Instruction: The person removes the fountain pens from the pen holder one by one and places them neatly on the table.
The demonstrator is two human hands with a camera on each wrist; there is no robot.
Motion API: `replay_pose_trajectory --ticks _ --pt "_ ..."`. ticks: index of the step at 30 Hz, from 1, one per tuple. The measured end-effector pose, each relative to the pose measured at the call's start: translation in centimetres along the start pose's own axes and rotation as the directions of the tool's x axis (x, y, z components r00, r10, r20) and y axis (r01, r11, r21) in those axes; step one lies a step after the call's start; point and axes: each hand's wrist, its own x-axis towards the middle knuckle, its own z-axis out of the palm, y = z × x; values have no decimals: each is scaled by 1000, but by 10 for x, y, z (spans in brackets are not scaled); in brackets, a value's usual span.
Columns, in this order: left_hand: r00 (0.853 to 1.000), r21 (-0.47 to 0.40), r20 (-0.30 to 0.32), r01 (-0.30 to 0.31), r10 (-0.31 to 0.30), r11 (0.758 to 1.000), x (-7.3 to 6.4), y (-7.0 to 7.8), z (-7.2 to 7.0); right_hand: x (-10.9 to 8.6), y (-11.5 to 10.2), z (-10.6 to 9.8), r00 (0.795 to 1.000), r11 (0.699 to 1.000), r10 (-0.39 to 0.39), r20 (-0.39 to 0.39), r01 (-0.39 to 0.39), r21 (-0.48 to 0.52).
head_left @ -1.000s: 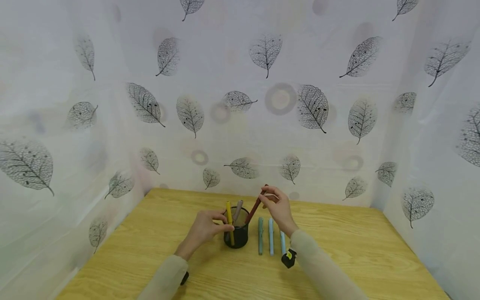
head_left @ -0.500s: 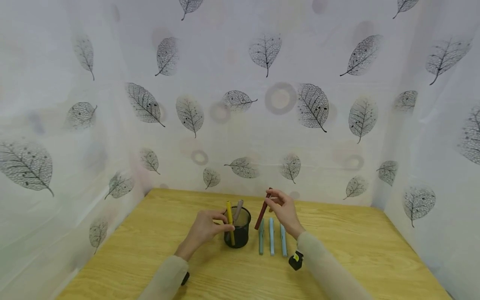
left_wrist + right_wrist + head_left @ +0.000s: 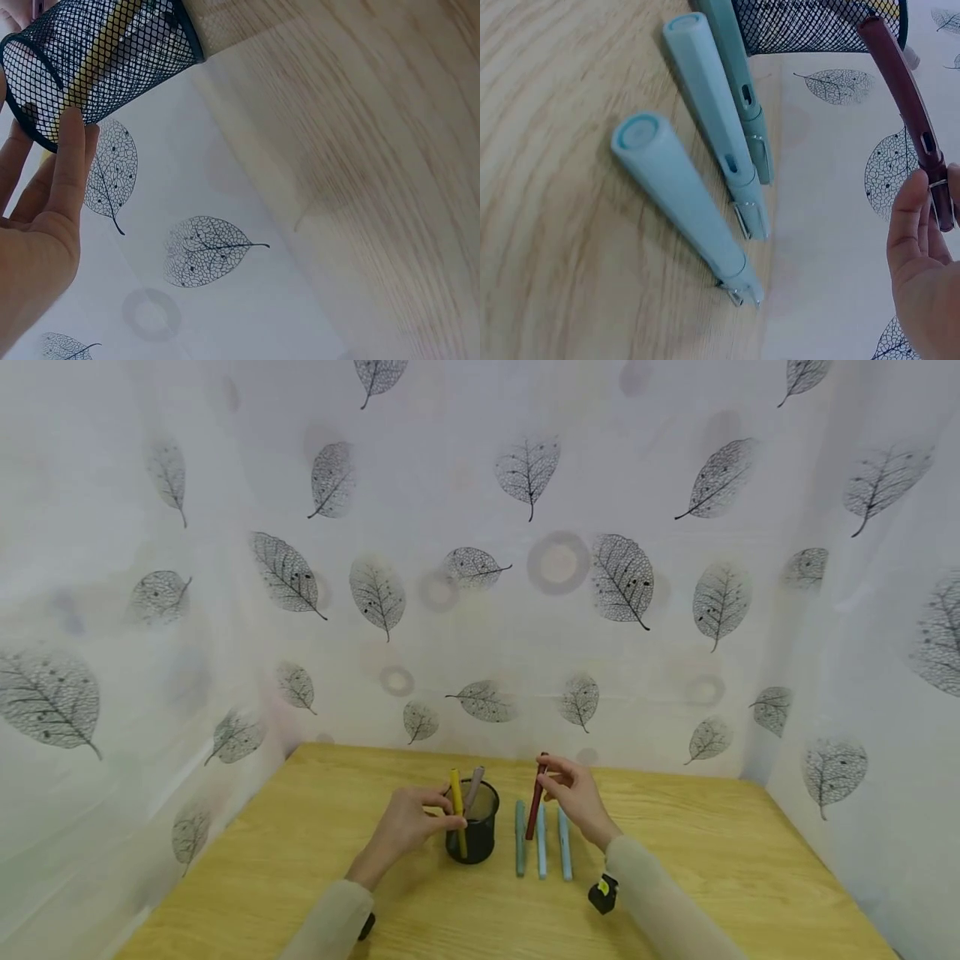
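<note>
A black mesh pen holder (image 3: 478, 843) stands upright on the table with a yellow pen (image 3: 457, 793) and a grey-brown pen (image 3: 473, 787) leaning in it. My left hand (image 3: 411, 820) holds the pen holder at its left rim, beside the yellow pen; in the left wrist view its fingers (image 3: 71, 161) reach the mesh rim. To the right, my right hand (image 3: 573, 792) pinches a dark red capped pen (image 3: 901, 86) near its clip end. That pen points down, its lower end over the row of pens, outside the pen holder.
Right of the pen holder lie a grey-green pen (image 3: 521, 839) and two light blue pens, one in the middle (image 3: 542, 852) and one at the right (image 3: 565, 845), side by side. Leaf-patterned sheeting (image 3: 480, 635) rises behind and beside the wooden table (image 3: 675, 852).
The dark red pen has come out of the pen holder and moved right with my right hand, then down over the lying pens. My left hand has stayed at the pen holder.
</note>
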Motion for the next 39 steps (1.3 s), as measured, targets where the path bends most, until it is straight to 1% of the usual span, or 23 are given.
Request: replay_pose_trajectory --ticks 4,6,11,18,19,24,25,35,39 --pt "1000 -12 3 9 -9 1000 -1 -1 0 -3 2 -4 999 1000 -12 33 13 -16" --pt "1000 -13 5 13 -13 1000 -1 -1 0 -2 10 -7 999 1000 -12 43 12 -14" --pt "1000 -22 2 22 -22 1000 1 -1 1 -5 11 -16 998 999 22 66 -20 -34" --pt "1000 -12 -18 5 -5 1000 1 -1 0 -3 20 -28 994 998 24 104 -19 -56" --pt "1000 -6 -19 1 -1 1000 0 -1 0 -4 20 -29 994 998 26 103 -20 -53" --pt "1000 5 -11 23 -23 1000 0 0 1 -7 23 -36 996 999 33 88 -29 -46" --pt "1000 5 -12 18 -18 1000 1 0 1 -7 24 -37 996 998 38 86 -34 -47" --pt "999 -12 -33 9 -9 1000 0 0 2 -7 28 -49 990 991 105 95 -97 -90" --pt "999 -4 -34 12 -12 1000 0 -1 3 -8 30 -51 988 988 114 102 -101 -119"
